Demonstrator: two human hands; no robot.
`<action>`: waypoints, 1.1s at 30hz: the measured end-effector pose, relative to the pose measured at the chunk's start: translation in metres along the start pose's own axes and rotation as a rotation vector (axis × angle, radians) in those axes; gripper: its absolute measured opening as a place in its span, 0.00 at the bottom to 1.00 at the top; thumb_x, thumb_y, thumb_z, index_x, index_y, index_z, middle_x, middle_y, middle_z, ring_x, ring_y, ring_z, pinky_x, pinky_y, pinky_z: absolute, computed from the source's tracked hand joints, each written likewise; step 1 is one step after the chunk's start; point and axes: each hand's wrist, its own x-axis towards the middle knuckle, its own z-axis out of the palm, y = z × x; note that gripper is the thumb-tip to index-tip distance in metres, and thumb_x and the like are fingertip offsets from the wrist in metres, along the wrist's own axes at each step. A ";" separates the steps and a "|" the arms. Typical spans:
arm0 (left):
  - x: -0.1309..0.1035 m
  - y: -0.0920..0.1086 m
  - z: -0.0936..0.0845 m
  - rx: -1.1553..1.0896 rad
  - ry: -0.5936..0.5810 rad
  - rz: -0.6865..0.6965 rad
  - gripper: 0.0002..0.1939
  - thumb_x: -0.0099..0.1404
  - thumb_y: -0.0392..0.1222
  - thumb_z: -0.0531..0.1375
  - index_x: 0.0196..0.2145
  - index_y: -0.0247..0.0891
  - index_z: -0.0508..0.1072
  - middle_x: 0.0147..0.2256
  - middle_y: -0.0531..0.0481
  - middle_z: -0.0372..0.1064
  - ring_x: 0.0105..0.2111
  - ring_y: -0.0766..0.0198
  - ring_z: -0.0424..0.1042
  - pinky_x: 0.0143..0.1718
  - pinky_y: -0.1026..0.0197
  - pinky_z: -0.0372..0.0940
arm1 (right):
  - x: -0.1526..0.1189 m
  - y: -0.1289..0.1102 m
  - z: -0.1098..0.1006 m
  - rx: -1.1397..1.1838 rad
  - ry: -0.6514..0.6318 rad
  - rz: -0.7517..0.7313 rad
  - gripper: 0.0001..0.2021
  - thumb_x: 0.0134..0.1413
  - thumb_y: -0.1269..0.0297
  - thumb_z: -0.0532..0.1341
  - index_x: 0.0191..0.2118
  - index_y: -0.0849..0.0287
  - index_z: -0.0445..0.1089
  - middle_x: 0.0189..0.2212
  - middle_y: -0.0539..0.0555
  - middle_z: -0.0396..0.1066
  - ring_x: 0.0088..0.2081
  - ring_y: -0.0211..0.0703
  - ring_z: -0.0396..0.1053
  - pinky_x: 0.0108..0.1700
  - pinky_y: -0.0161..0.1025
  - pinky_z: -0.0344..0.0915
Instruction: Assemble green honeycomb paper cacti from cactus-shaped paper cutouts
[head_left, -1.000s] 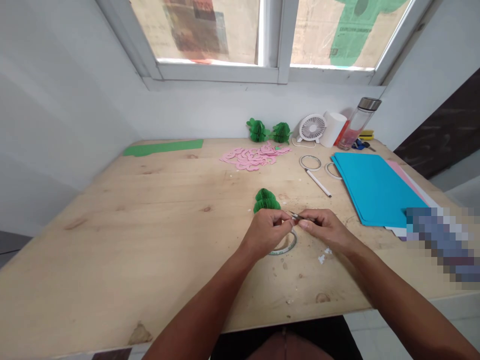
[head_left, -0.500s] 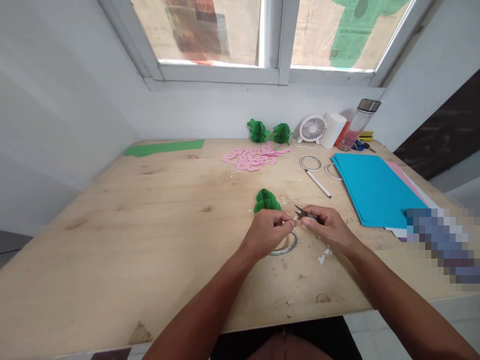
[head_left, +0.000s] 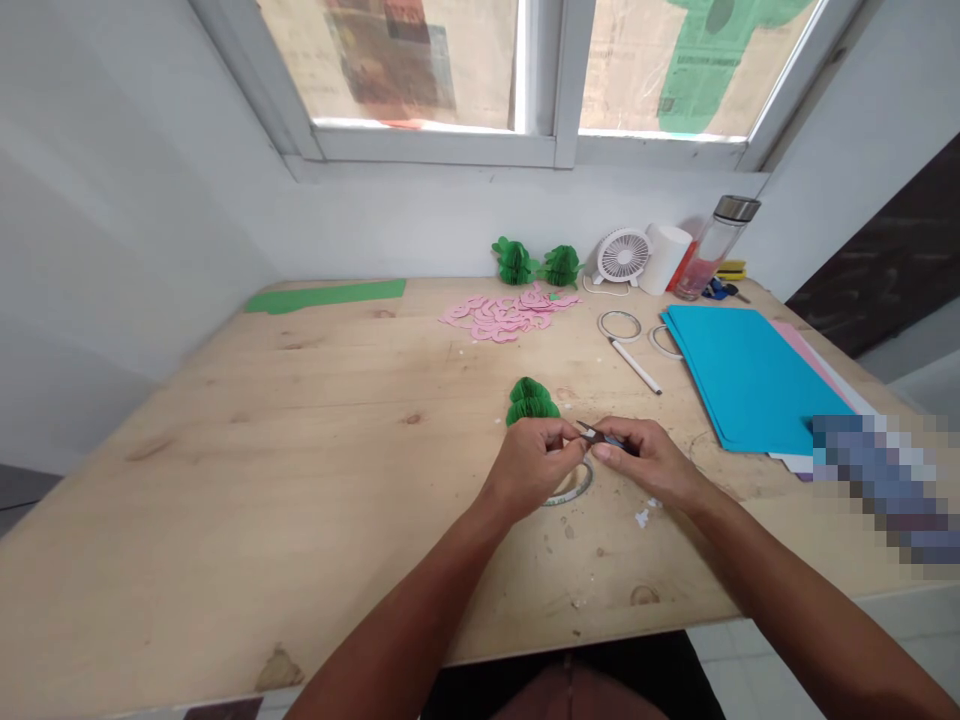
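My right hand (head_left: 641,455) is closed around a small pair of scissors (head_left: 592,434), whose dark blades point left. The fingertips of my left hand (head_left: 536,460) are pinched on a small white piece (head_left: 590,433), probably tape, which lies at the blades. Both hands nearly meet above a roll of tape (head_left: 576,492) on the table, and my left hand hides part of it. Just beyond my left hand sits a pleated green paper shape (head_left: 532,398). Small white scraps (head_left: 643,518) lie below my right hand.
Pink paper cutouts (head_left: 499,315) lie farther back, before two green paper pieces (head_left: 514,262). Another tape ring (head_left: 619,325) and a white pen (head_left: 636,366) are to the right, beside blue sheets (head_left: 757,380). A fan (head_left: 624,257) and a bottle (head_left: 716,250) stand by the wall.
The scissors have moved slightly left and down, bringing their blades over the white piece at my left fingertips. My left hand has barely moved.
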 end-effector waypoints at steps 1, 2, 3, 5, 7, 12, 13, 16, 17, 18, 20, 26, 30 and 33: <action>0.000 0.000 0.000 -0.009 -0.007 0.005 0.10 0.54 0.43 0.57 0.22 0.34 0.71 0.19 0.54 0.62 0.21 0.70 0.59 0.23 0.67 0.53 | 0.000 0.000 0.000 -0.002 -0.001 -0.006 0.18 0.55 0.49 0.58 0.31 0.61 0.69 0.25 0.48 0.60 0.27 0.35 0.56 0.29 0.34 0.51; 0.000 0.000 0.000 -0.015 -0.012 0.011 0.10 0.54 0.43 0.57 0.22 0.34 0.72 0.19 0.54 0.62 0.21 0.70 0.59 0.23 0.67 0.53 | 0.000 0.000 0.000 -0.005 0.000 -0.011 0.18 0.55 0.49 0.58 0.31 0.61 0.70 0.25 0.48 0.61 0.27 0.35 0.56 0.29 0.34 0.51; 0.000 0.000 0.000 -0.018 -0.016 0.018 0.10 0.54 0.43 0.57 0.21 0.34 0.72 0.19 0.54 0.62 0.21 0.70 0.59 0.23 0.67 0.52 | 0.000 0.000 0.000 -0.007 0.000 -0.015 0.18 0.55 0.49 0.58 0.31 0.61 0.70 0.25 0.49 0.61 0.28 0.36 0.57 0.30 0.34 0.51; -0.001 0.000 0.000 -0.014 -0.016 0.031 0.10 0.54 0.42 0.57 0.21 0.34 0.72 0.19 0.55 0.60 0.20 0.71 0.57 0.22 0.68 0.51 | 0.000 0.000 0.000 -0.015 -0.003 -0.019 0.18 0.56 0.49 0.58 0.31 0.61 0.70 0.26 0.49 0.62 0.28 0.36 0.57 0.30 0.34 0.52; -0.001 0.000 0.000 -0.004 -0.011 0.035 0.10 0.55 0.42 0.57 0.22 0.34 0.72 0.18 0.56 0.59 0.20 0.72 0.56 0.21 0.68 0.49 | 0.000 0.001 0.000 -0.026 -0.004 -0.021 0.18 0.56 0.48 0.57 0.31 0.61 0.70 0.25 0.49 0.61 0.28 0.36 0.57 0.29 0.34 0.52; -0.001 -0.001 0.001 0.006 -0.007 0.014 0.10 0.55 0.42 0.58 0.22 0.34 0.72 0.18 0.56 0.56 0.19 0.72 0.53 0.20 0.67 0.47 | 0.001 0.000 0.001 -0.061 0.035 -0.017 0.20 0.56 0.46 0.56 0.27 0.61 0.68 0.23 0.49 0.60 0.27 0.36 0.56 0.29 0.34 0.53; -0.001 -0.001 0.001 0.005 -0.010 0.009 0.10 0.55 0.43 0.58 0.22 0.34 0.72 0.18 0.56 0.56 0.19 0.72 0.53 0.20 0.67 0.47 | 0.001 0.000 0.001 -0.058 0.043 -0.015 0.20 0.55 0.46 0.56 0.27 0.61 0.68 0.23 0.49 0.60 0.27 0.36 0.56 0.29 0.34 0.53; -0.001 0.000 0.001 0.010 -0.011 -0.006 0.11 0.54 0.44 0.58 0.22 0.33 0.72 0.18 0.55 0.59 0.19 0.71 0.54 0.21 0.67 0.49 | 0.001 0.001 0.001 -0.030 0.057 -0.003 0.19 0.55 0.47 0.57 0.29 0.61 0.69 0.23 0.48 0.60 0.27 0.36 0.56 0.29 0.34 0.52; -0.001 0.001 0.000 0.012 -0.006 -0.010 0.11 0.54 0.44 0.59 0.22 0.33 0.72 0.18 0.55 0.59 0.20 0.71 0.55 0.21 0.67 0.49 | 0.001 0.001 0.000 -0.021 0.060 0.004 0.19 0.54 0.48 0.58 0.30 0.61 0.69 0.23 0.48 0.59 0.27 0.36 0.56 0.29 0.34 0.52; 0.000 0.001 -0.001 0.010 0.004 -0.014 0.11 0.55 0.45 0.59 0.23 0.33 0.73 0.19 0.54 0.60 0.20 0.71 0.55 0.22 0.67 0.49 | 0.001 0.002 0.000 -0.015 0.063 0.012 0.18 0.54 0.48 0.58 0.31 0.61 0.69 0.23 0.48 0.59 0.26 0.35 0.55 0.29 0.34 0.52; 0.000 0.003 -0.003 0.003 0.035 -0.021 0.12 0.55 0.46 0.59 0.24 0.33 0.73 0.19 0.54 0.61 0.20 0.71 0.55 0.22 0.67 0.49 | 0.000 0.002 -0.002 -0.008 0.061 0.028 0.18 0.54 0.48 0.58 0.31 0.61 0.69 0.23 0.47 0.58 0.26 0.35 0.55 0.28 0.34 0.51; 0.001 0.005 -0.010 -0.024 0.084 -0.020 0.12 0.54 0.46 0.60 0.24 0.33 0.74 0.18 0.55 0.60 0.19 0.72 0.55 0.21 0.67 0.49 | 0.000 0.001 -0.004 -0.022 0.013 0.039 0.18 0.55 0.49 0.58 0.35 0.62 0.71 0.27 0.51 0.63 0.28 0.37 0.57 0.29 0.35 0.53; 0.001 0.005 -0.011 -0.021 0.069 -0.015 0.12 0.54 0.46 0.60 0.24 0.33 0.74 0.18 0.55 0.60 0.19 0.72 0.55 0.21 0.67 0.49 | 0.000 0.001 -0.004 -0.028 0.001 0.021 0.19 0.55 0.48 0.57 0.37 0.61 0.72 0.26 0.51 0.64 0.29 0.39 0.58 0.30 0.35 0.54; 0.001 0.004 -0.010 -0.016 0.067 -0.012 0.11 0.55 0.46 0.60 0.25 0.33 0.74 0.18 0.55 0.60 0.19 0.72 0.55 0.21 0.67 0.49 | 0.000 0.001 -0.003 -0.029 -0.005 0.017 0.19 0.55 0.47 0.57 0.35 0.60 0.72 0.25 0.50 0.63 0.28 0.38 0.57 0.29 0.35 0.52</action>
